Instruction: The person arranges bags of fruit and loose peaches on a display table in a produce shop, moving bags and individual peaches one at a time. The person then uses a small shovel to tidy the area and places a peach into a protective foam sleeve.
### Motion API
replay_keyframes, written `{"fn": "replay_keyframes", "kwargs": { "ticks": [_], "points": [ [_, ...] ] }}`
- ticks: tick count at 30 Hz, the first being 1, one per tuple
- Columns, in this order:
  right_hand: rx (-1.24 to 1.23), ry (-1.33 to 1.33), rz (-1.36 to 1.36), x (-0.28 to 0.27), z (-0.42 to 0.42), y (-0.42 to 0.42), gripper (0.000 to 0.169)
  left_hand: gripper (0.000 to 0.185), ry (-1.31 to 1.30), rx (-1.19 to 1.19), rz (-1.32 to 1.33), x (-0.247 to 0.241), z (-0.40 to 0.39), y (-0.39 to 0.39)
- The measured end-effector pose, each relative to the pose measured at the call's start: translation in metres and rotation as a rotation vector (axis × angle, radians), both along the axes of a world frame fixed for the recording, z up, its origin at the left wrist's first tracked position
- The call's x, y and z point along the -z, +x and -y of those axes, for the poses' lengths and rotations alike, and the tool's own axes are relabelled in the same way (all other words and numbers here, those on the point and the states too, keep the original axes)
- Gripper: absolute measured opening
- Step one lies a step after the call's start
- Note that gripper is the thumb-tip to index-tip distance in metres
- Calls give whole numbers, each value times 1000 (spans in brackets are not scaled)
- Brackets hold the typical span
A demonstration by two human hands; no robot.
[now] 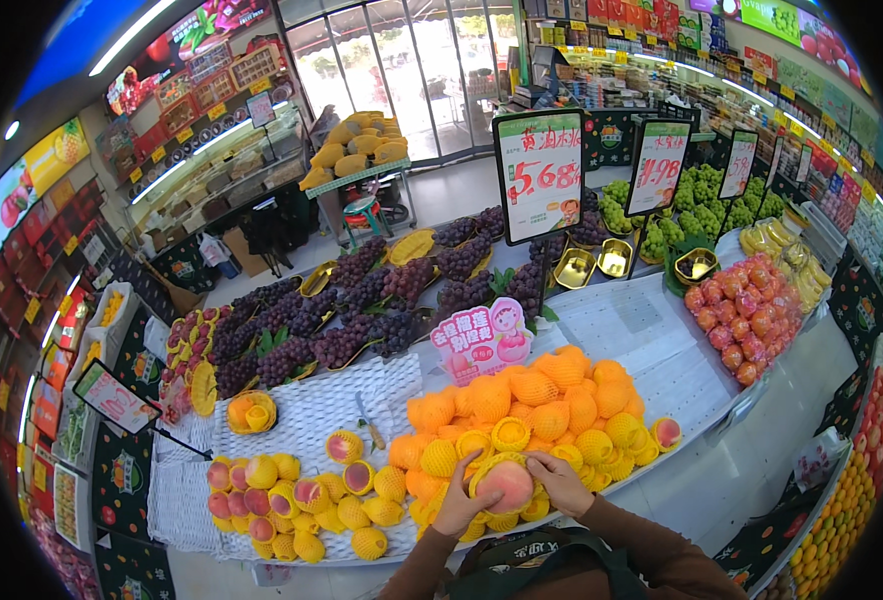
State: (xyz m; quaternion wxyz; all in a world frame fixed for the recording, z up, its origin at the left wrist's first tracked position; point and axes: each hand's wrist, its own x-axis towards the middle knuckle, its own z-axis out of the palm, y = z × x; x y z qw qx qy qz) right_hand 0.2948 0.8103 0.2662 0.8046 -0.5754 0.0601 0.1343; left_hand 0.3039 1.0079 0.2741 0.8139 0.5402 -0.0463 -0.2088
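Between my two hands is a large pink-and-cream peach (504, 487), partly wrapped in a yellow foam net sleeve (479, 480). My left hand (462, 501) grips its left side, the thumb lying across the front of the fruit. At the right, my right hand (561, 478) has its fingers on the sleeve's edge. Just beyond them rises a heap of fruit in orange foam nets (550, 416), with yellow-netted fruit (621, 431) along its front and right. More netted peaches (310, 495) lie to the left of my hands on the white padded display table (329, 394).
A knife (370, 424) lies on the padding beyond the peaches. Bunches of dark grapes (344, 337) cover the far side, near a pink cartoon sign (480, 341). Price signs on stands (539, 176) rise behind the heap. Wrapped red-orange fruit (741, 319) sits at the right.
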Motion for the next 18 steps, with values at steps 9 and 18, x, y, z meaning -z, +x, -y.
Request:
{"fn": "replay_keyframes", "kwargs": {
  "ticks": [9,18],
  "points": [
    [-261,-173,50,2,1,-2,31,72,160,88,-119,7,-11,-13],
    [32,-866,513,-3,-8,-6,27,69,188,-101,0,28,10,-16]
  ]
}}
